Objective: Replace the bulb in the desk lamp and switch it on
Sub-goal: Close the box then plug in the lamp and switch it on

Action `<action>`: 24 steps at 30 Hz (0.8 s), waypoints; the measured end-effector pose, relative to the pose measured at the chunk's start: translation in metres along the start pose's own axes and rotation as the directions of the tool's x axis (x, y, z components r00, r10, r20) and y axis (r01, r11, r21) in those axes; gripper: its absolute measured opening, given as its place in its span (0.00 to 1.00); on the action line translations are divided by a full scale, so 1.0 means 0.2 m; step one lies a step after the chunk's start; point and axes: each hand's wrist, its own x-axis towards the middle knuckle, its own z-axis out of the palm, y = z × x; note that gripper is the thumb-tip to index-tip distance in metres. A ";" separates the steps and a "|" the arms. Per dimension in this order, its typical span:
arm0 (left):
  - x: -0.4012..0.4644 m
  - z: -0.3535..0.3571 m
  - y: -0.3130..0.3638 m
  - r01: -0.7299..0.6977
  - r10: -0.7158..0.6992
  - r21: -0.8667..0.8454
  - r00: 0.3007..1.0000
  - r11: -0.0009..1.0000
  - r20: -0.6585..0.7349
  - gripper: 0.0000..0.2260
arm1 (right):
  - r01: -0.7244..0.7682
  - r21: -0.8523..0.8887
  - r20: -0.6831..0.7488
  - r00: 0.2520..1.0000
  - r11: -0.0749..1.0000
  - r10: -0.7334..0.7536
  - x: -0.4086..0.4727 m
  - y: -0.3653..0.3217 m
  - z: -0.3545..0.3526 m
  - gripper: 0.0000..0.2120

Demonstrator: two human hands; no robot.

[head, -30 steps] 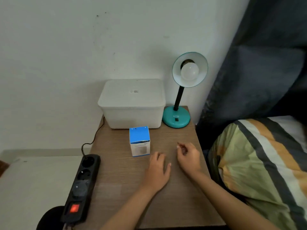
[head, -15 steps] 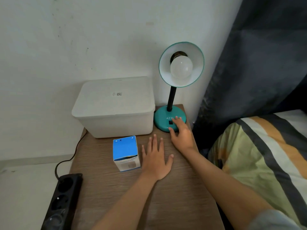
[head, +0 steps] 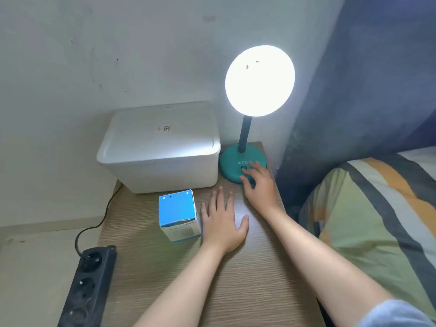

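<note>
The teal desk lamp (head: 232, 165) stands at the back right of the wooden bedside table (head: 165, 267). Its shade (head: 259, 80) glows bright white, so the bulb inside is washed out by glare. My right hand (head: 258, 185) rests on the front of the lamp's base, fingertips on the switch area. My left hand (head: 223, 218) lies flat on the table, fingers spread, holding nothing. A blue and white bulb box (head: 178, 214) stands just left of my left hand.
A white lidded plastic bin (head: 160, 147) sits against the wall left of the lamp. A black power strip (head: 88, 284) hangs off the table's left edge with a cable (head: 94, 226). A striped pillow (head: 377, 213) and dark curtain (head: 365, 79) are on the right.
The lamp has gone from dark to lit. My right hand reached from the table's middle to the lamp's base and stays there. My left hand spread flat.
</note>
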 end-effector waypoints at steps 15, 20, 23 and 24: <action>0.00 0.00 0.00 0.015 -0.015 0.001 1.000 1.000 0.006 0.36 | 0.029 -0.004 -0.009 1.000 1.000 -0.029 0.01 0.02 0.01 0.13; 0.00 -0.01 0.00 0.014 -0.014 -0.003 1.000 1.000 0.008 0.36 | 0.046 -0.028 -0.009 0.999 0.999 -0.046 0.01 0.01 0.01 0.14; 0.00 -0.01 0.00 0.014 -0.014 -0.003 1.000 1.000 0.009 0.35 | 0.046 -0.046 -0.009 0.999 0.998 -0.047 0.01 0.01 0.01 0.15; 0.00 -0.01 0.00 0.015 -0.015 -0.002 1.000 1.000 0.009 0.35 | 0.047 -0.047 -0.007 0.999 0.998 -0.048 0.01 0.01 0.01 0.15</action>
